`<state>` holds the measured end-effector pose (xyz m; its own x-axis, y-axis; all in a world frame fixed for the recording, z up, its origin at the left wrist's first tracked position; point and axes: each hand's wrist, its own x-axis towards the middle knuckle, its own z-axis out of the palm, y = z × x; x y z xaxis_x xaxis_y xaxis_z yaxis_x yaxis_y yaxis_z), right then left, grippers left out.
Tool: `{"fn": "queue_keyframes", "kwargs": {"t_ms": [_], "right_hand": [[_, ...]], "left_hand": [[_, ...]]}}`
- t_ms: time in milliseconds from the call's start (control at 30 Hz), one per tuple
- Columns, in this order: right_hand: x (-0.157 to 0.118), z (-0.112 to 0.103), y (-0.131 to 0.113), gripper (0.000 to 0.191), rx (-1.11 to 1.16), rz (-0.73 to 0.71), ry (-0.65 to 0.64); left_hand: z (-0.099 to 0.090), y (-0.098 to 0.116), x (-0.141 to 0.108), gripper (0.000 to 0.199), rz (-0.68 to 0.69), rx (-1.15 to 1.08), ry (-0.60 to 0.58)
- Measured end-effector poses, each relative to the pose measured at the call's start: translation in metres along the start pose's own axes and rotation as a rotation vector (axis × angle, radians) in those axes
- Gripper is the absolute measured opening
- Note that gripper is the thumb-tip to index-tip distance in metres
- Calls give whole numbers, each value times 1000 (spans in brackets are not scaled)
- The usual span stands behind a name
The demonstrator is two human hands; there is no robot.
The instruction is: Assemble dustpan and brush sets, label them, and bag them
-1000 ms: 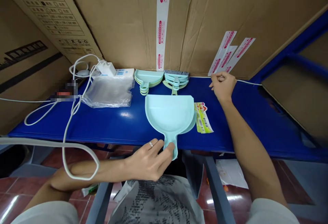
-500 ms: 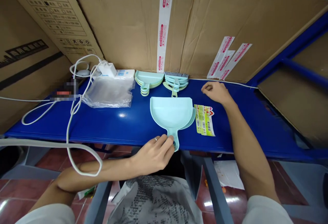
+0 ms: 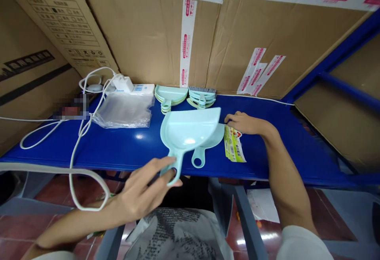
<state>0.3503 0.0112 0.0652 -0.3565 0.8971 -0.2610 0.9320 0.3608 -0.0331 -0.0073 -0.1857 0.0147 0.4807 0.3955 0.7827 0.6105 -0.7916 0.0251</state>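
A light blue dustpan (image 3: pixel 190 129) is tilted above the table's front part, its handle pinched in my left hand (image 3: pixel 145 190). Partly under it lies a second light blue piece (image 3: pixel 212 139) with a ring-ended handle. My right hand (image 3: pixel 245 123) rests at the top of the green and yellow printed cards (image 3: pixel 234 147), beside that second piece. Its fingers are bent, and their tips touch the cards' upper edge or the table there; whether they pinch anything is hidden.
Stacked dustpans (image 3: pixel 171 95) and stacked brushes (image 3: pixel 202 96) stand at the back against the cardboard. Clear plastic bags (image 3: pixel 123 109), a white power strip (image 3: pixel 144 89) and looping white cables lie on the left of the blue table (image 3: pixel 118 145).
My left hand has moved left with the dustpan, now tilted, uncovering more of the piece below. My right hand has come down and left to the cards.
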Motion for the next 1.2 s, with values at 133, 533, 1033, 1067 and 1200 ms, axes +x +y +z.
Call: {"fn": "queue_keyframes", "kwargs": {"t_ms": [133,533,1033,1067,1200], "right_hand": [[-6,1,-3,39,1,36,-100],[-2,9,-31,34,-101,195,-50],[3,11,0,37,-101,323,-66],[2,10,0,37,-100,327,-62],[-2,1,-5,41,-105,366,51]], "left_hand": [[-21,-19,-18,22,-154,51,-58],[-18,-37,-42,11,3,151,-245],[-14,-82,-13,19,-157,-10,-184],[-21,-101,-13,18,-219,46,-175],[-41,-198,-25,48,-104,254,-370]]}}
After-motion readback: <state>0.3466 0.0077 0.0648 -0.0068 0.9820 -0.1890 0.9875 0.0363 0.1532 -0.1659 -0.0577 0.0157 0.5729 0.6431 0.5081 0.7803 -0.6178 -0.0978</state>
